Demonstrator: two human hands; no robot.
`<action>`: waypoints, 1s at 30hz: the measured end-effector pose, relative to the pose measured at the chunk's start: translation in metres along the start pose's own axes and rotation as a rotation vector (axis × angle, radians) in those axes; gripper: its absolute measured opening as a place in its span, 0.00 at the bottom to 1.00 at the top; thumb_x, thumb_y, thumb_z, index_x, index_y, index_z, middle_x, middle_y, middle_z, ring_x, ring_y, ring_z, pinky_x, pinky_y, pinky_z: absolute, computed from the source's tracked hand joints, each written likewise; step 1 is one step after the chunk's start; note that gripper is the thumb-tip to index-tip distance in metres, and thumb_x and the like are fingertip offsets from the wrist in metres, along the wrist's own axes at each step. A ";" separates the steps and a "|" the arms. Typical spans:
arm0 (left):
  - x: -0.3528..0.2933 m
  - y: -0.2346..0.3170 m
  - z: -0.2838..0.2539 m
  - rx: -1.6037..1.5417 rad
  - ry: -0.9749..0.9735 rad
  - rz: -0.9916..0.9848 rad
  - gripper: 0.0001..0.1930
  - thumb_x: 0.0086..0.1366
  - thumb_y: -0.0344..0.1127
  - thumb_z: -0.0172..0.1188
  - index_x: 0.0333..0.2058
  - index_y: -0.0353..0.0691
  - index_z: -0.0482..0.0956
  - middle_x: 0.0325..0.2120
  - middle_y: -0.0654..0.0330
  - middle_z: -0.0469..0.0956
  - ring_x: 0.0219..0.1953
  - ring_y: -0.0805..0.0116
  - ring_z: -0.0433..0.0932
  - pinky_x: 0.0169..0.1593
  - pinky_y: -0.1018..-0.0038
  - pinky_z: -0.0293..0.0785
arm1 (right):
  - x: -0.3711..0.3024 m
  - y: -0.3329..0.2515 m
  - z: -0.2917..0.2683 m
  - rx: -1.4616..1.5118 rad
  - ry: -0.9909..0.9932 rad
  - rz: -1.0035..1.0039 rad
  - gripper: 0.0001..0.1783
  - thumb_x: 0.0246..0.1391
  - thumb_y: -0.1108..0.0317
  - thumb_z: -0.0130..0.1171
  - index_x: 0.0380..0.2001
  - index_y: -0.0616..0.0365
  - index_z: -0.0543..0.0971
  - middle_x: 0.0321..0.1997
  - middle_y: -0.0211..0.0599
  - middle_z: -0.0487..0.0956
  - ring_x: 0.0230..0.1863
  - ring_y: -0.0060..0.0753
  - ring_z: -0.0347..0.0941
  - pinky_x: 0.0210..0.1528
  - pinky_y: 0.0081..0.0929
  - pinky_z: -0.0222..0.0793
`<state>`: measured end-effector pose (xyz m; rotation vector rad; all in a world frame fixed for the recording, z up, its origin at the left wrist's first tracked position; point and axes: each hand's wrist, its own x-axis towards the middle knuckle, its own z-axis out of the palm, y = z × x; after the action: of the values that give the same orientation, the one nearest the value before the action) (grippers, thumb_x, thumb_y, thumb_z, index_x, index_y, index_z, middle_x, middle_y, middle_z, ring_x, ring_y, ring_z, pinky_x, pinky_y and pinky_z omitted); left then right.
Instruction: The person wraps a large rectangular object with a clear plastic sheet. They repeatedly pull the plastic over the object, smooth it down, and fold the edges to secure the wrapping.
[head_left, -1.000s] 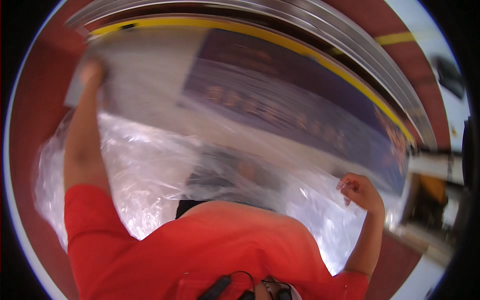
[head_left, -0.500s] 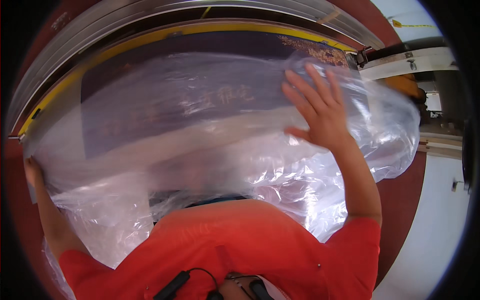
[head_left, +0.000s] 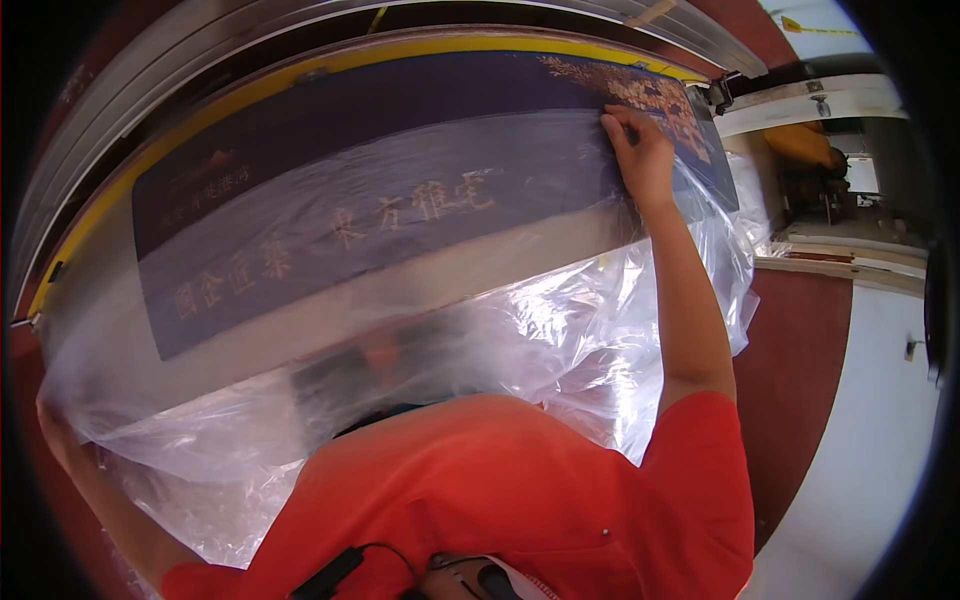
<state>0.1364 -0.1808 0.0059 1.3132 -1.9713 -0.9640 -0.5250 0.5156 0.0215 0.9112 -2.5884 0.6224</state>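
A dark purple printed panel (head_left: 330, 135) with gold lettering and a floral pattern at its right end lies in front of me on a pale surface. Clear plastic film (head_left: 600, 325) covers its nearer part and spills toward my body in shiny creases; the far strip of the panel is bare. Over the panel's right end, my right hand (head_left: 642, 160) is closed in a pinch at the film's far edge. At the far left, my left hand (head_left: 58, 428) grips the film beside the pale surface's near corner, its fingers partly hidden.
A yellow edge strip (head_left: 440, 45) runs along the far side, with a metal rail (head_left: 270, 28) beyond it. To the right are a white ledge (head_left: 800, 108), a dark recess holding an orange-yellow object (head_left: 805, 150), and red-brown floor (head_left: 800, 370) beside a white surface.
The film has come toward me, uncovering the panel's far strip. My right hand went from spread fingers to a pinch, slightly farther away. My left hand has moved nearer my body.
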 end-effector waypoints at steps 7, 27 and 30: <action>-0.066 0.049 -0.027 0.387 0.131 0.160 0.18 0.58 0.35 0.41 0.45 0.31 0.63 0.44 0.53 0.65 0.45 0.64 0.64 0.50 0.72 0.57 | 0.012 0.002 0.001 -0.265 0.063 -0.270 0.09 0.44 0.65 0.52 0.25 0.60 0.70 0.23 0.33 0.70 0.28 0.30 0.65 0.30 0.27 0.60; 0.163 0.017 0.163 0.571 0.248 -0.062 0.32 0.52 0.59 0.40 0.37 0.32 0.71 0.36 0.52 0.72 0.39 0.63 0.69 0.42 0.74 0.64 | 0.116 0.074 0.051 0.236 0.215 0.577 0.21 0.38 0.51 0.55 0.19 0.62 0.74 0.24 0.41 0.75 0.29 0.35 0.71 0.34 0.28 0.64; 0.164 0.011 0.176 0.393 0.205 -0.125 0.37 0.51 0.65 0.37 0.37 0.32 0.71 0.37 0.51 0.71 0.42 0.62 0.68 0.44 0.74 0.62 | 0.103 0.056 0.045 0.098 0.251 0.626 0.23 0.40 0.49 0.52 0.22 0.62 0.74 0.26 0.43 0.75 0.31 0.38 0.70 0.35 0.30 0.63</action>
<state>-0.0646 -0.2872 -0.0745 1.6919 -1.9984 -0.4813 -0.6452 0.4802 0.0115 0.0105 -2.6036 0.9552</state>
